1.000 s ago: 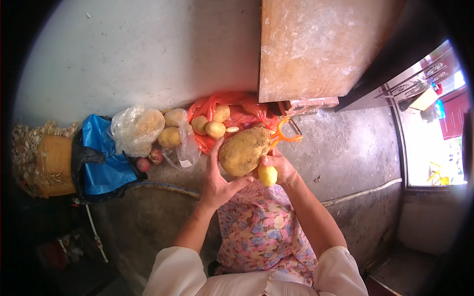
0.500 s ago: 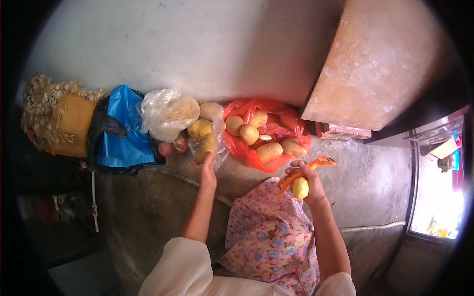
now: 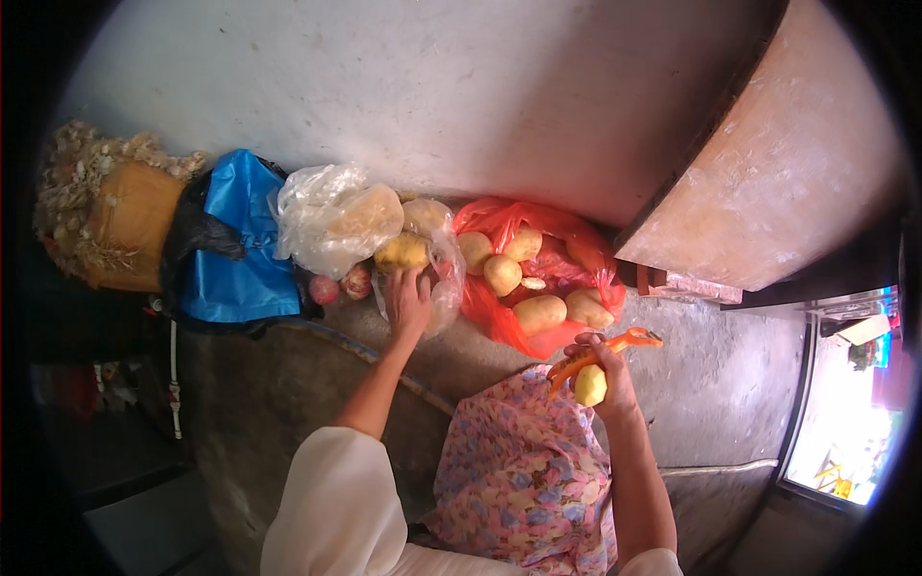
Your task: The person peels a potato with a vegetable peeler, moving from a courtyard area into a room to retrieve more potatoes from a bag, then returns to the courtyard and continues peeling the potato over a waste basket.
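My left hand (image 3: pixel 410 305) lies palm down over a clear plastic bag, its fingers apart and reaching to the lower edge of a yellow-brown potato (image 3: pixel 401 252). What lies beneath the palm is hidden. My right hand (image 3: pixel 607 372) is closed round an orange-handled peeler (image 3: pixel 636 338) and a small peeled potato (image 3: pixel 591 386), pale yellow. Both are held above the floor, by the flowered cloth on my lap. Between the hands and the wall, a red plastic bag (image 3: pixel 495 315) lies spread open with several unpeeled potatoes (image 3: pixel 540 314) in it.
Two reddish round vegetables (image 3: pixel 324 289) sit left of my left hand. Behind them are a clear bulging bag (image 3: pixel 317 216), a blue bag (image 3: pixel 240 278) and a tan container (image 3: pixel 139 226) topped with dry, papery stuff. A large board (image 3: pixel 768 163) leans at right. A hose (image 3: pixel 357 348) crosses the floor.
My left hand has moved forward and now covers the elongated potato that showed at its fingertips. My right hand still holds the peeler and peeled potato. The view has shifted slightly.
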`<state>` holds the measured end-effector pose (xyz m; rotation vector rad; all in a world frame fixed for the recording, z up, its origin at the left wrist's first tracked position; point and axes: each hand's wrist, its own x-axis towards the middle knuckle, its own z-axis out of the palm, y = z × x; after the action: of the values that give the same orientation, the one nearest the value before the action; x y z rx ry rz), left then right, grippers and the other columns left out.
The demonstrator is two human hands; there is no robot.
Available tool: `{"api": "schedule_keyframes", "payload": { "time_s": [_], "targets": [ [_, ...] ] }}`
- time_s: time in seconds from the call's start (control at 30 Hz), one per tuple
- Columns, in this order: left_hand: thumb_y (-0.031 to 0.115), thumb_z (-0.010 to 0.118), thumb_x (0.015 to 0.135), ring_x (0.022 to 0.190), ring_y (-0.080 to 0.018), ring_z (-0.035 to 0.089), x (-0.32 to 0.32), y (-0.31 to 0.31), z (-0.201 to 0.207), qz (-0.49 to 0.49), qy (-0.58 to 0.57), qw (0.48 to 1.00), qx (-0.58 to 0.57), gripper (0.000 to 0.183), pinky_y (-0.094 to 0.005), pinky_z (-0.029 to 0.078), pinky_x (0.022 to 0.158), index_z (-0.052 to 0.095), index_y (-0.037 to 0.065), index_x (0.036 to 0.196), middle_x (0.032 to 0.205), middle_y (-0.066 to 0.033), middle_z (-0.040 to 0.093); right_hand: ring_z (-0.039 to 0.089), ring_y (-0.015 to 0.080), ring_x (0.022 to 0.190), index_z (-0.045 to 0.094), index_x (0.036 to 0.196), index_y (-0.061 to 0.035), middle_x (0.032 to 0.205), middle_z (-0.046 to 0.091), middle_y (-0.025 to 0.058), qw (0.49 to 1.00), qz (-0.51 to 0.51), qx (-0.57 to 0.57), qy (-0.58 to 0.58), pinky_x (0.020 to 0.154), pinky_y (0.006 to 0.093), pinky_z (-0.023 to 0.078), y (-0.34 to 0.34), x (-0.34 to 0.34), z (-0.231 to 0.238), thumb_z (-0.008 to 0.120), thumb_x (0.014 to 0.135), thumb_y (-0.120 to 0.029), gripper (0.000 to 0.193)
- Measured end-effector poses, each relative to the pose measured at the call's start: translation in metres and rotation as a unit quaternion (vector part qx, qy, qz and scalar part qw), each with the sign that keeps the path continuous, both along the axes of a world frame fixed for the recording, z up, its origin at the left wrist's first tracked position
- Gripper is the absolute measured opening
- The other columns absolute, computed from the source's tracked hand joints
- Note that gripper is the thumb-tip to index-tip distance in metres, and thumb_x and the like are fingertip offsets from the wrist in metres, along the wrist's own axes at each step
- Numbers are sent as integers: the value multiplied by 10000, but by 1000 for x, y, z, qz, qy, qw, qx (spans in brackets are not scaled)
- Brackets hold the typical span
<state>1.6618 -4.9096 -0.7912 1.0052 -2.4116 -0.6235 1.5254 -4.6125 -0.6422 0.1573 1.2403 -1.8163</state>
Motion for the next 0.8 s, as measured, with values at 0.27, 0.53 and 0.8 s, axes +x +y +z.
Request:
{"api": "schedule_keyframes", "payload": {
  "time_s": [0.27, 0.53, 0.8],
  "targets": [
    [21, 512, 776, 1068, -346, 477, -86, -108, 13, -95, -17, 991, -98, 303, -400, 394, 934, 564, 76, 1070, 1069, -169, 532, 612, 278, 751, 504, 982, 9, 837, 604, 159, 999, -28, 15, -37, 669, 404, 514, -5, -1, 11, 535, 880, -150, 191],
    [45, 540, 755, 1187, -367, 426, -92, -126, 20, 26, -151, 984, 88, 507, -403, 364, 1000, 414, 37, 1246, 1308, -202, 394, 619, 287, 744, 512, 990, 19, 841, 605, 161, 997, -57, 45, -16, 654, 392, 512, 16, -7, -1, 533, 878, -154, 207],
    [98, 555, 734, 1273, -356, 327, -108, -107, 44, -61, -356, 931, 57, 538, -384, 294, 1055, 432, 42, 1254, 1283, -233, 416, 614, 273, 750, 503, 988, 18, 856, 604, 158, 997, -64, 23, -25, 671, 388, 519, 24, -5, -6, 548, 870, -135, 198]
  ]
}}
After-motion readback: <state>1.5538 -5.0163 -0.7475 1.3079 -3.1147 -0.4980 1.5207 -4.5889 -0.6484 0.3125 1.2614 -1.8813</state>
